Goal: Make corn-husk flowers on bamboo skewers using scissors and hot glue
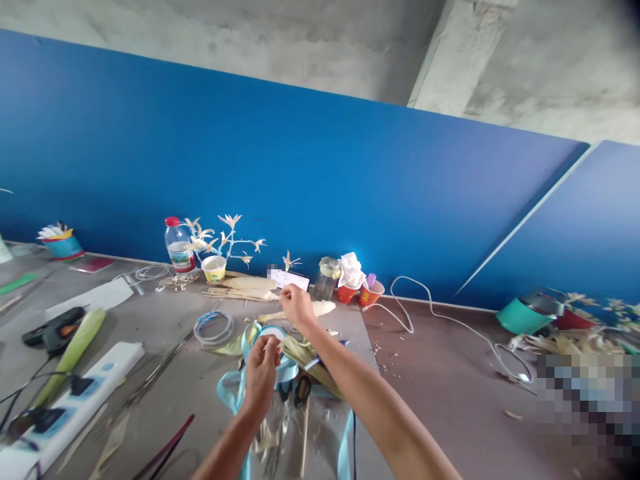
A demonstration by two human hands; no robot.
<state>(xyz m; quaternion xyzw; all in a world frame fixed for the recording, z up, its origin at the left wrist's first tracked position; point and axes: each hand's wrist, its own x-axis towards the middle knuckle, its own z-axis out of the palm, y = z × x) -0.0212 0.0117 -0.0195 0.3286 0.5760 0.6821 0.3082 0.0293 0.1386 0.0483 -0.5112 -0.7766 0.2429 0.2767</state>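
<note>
My left hand (263,370) is closed in a pinch above a light blue ribbon (227,393); a small pale bit shows at its fingertips, too small to name. Farther forward, my right hand (296,305) is closed too, with its fingertips near the end of a pale dried husk bundle (250,293). What it grips, if anything, is hidden. Beneath my right forearm lie dried corn husks (313,360). Black-handled scissors (302,391) rest just right of my left hand. A coil of pale wire (213,328) lies to the left.
Along the blue partition (300,173) stand a red-capped bottle (180,248), a yellow cup (214,269) holding husk flowers, a glass jar (327,279) and red cups (371,293). A glue gun (55,330) and power strip (75,403) lie left. A white cable (460,319) crosses the right.
</note>
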